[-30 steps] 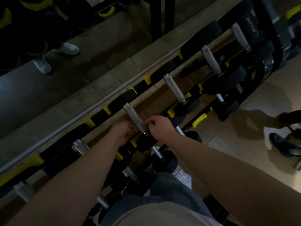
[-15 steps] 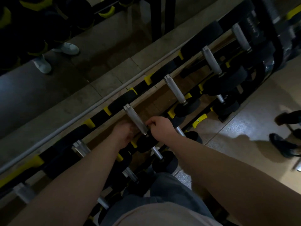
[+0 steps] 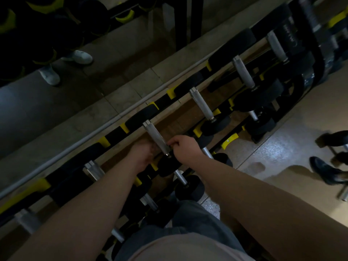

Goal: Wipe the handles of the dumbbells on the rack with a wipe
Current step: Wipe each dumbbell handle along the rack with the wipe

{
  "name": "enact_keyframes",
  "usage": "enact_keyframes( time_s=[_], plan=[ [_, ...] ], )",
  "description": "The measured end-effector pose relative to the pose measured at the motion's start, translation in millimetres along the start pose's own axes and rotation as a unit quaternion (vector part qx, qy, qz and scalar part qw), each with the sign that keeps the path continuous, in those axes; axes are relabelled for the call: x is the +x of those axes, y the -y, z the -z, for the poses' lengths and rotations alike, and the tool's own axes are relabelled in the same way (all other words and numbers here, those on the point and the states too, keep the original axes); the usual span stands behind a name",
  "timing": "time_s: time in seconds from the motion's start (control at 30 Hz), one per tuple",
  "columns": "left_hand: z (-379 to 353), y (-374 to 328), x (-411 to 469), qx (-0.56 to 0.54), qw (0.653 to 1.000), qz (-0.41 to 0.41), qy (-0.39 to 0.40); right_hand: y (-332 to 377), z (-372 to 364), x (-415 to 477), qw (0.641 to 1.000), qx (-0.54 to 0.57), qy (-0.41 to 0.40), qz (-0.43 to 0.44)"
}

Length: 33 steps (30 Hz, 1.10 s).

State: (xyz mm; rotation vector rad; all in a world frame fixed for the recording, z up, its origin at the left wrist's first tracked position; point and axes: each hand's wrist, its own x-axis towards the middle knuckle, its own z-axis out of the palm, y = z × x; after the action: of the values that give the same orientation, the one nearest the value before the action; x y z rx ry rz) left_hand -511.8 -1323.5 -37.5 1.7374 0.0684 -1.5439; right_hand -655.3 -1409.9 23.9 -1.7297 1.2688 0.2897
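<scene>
A row of black dumbbells with silver handles lies across the black and yellow rack [image 3: 170,93]. Both my hands are at the near end of one silver handle [image 3: 154,135] in the middle of the top row. My left hand [image 3: 143,154] is on the handle's left side, its fingers hidden under the bar. My right hand [image 3: 183,147] has curled fingers pinching at the handle's lower end. No wipe shows in the dim light; it may be hidden in my hands.
More handles [image 3: 201,103] [image 3: 243,72] lie to the right and one [image 3: 92,169] to the left. A lower tier of dumbbells [image 3: 189,190] sits near my legs. Another person's dark shoes [image 3: 325,171] stand on the floor at right; white shoes [image 3: 49,76] show at upper left.
My hands stay at the same handle, barely shifting. The dark shoes at the right have moved a little on the floor.
</scene>
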Motion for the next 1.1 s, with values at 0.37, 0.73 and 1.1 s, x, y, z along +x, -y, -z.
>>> enact_keyframes(
  time_s=[0.37,0.73,1.1],
  plan=[
    [-22,9,-21,0.143,0.989,0.001,0.034,0,0,-3,1.0,-0.002,-0.007,0.013],
    [2,-35,-36,-0.033,0.991,-0.018,-0.125,-6,-4,-3,0.991,-0.017,-0.009,0.133],
    [-5,-6,-62,-0.103,0.994,0.001,-0.035,21,-13,7,0.966,-0.055,-0.026,0.251]
  ],
)
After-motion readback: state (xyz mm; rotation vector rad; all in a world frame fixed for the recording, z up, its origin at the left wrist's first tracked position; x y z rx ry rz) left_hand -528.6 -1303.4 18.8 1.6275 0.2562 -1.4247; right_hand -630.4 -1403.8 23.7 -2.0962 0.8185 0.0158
